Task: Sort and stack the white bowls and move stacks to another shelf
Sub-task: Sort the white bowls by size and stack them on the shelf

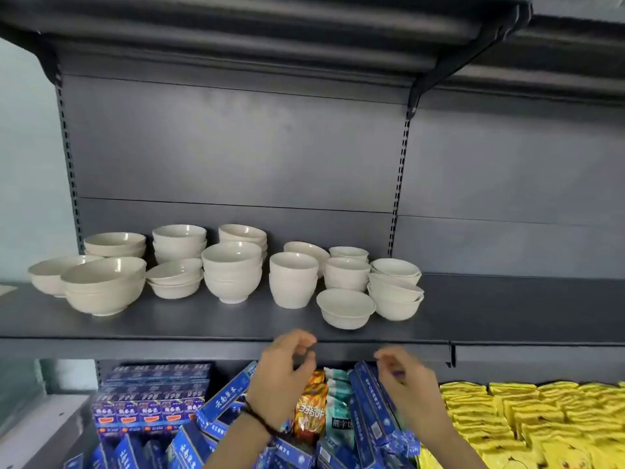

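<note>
Several white bowls stand in short stacks along the dark grey shelf (189,324). At the left are wide bowl stacks (105,289), in the middle a deeper stack (232,274) and a stack of cups (293,280). A single small bowl (345,308) sits nearest the front edge, beside a tilted stack (395,292). My left hand (282,377) and my right hand (411,384) are raised just below the shelf's front edge, fingers curled and apart, holding nothing. Both are blurred.
The right part of the bowl shelf (524,309) is bare, and another dark shelf (270,32) hangs overhead. The shelf below holds blue boxes (152,397), an orange snack bag (309,411) and yellow packets (534,418).
</note>
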Tool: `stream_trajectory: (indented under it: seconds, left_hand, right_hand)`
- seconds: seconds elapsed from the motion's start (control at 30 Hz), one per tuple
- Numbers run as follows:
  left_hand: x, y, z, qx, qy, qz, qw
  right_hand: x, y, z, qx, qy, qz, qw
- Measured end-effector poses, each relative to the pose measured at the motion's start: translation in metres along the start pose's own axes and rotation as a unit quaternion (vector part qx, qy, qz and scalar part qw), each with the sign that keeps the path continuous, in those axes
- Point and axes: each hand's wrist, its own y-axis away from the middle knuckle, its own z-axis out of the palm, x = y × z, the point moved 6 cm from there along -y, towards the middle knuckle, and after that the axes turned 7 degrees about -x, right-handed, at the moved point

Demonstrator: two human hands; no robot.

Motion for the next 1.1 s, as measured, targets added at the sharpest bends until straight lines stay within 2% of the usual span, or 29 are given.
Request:
stream_trajectory:
  seconds: [0.03,0.13,0.23,0.37,0.5,0.6,0.83,1.0,1.1]
  left_hand:
    - [0.001,-0.018,0.0,0.014,0.003,0.018,1.0]
    - [0.006,-0.064,0.007,-0.007,-0.017,0.048,0.999]
    - [-0.007,-0.09,0.025,-0.054,0.0,0.04,0.998]
    - [-0.02,-0.104,0.033,-0.066,0.021,0.036,0.997]
    - [-0.023,-0.107,0.034,-0.088,0.04,0.029,0.995]
    - [-0.023,-0.11,0.035,-0.113,0.053,0.032,0.992]
    - [-0.032,-0.11,0.033,-0.106,0.103,0.007,0.989]
    - [-0.037,-0.108,0.031,-0.103,0.119,0.006,0.987]
    - [-0.038,-0.105,0.033,-0.098,0.122,0.01,0.988]
  right_hand:
    - [-0.004,-0.014,-0.006,0.028,-0.006,-0.03,0.999]
    - [-0.023,-0.044,-0.028,0.138,0.024,-0.09,0.986]
    - [-0.008,-0.071,-0.04,0.22,0.082,-0.05,0.971]
    - [0.012,-0.095,-0.044,0.221,0.094,-0.01,0.971]
    - [0.015,-0.098,-0.047,0.226,0.054,-0.042,0.972]
    - [0.014,-0.098,-0.051,0.243,0.073,-0.05,0.966]
    - [0.019,-0.109,-0.055,0.226,0.111,-0.03,0.967]
    - [0.009,-0.103,-0.057,0.294,0.091,-0.041,0.95]
    - [-0.009,-0.093,-0.057,0.348,0.092,-0.08,0.929]
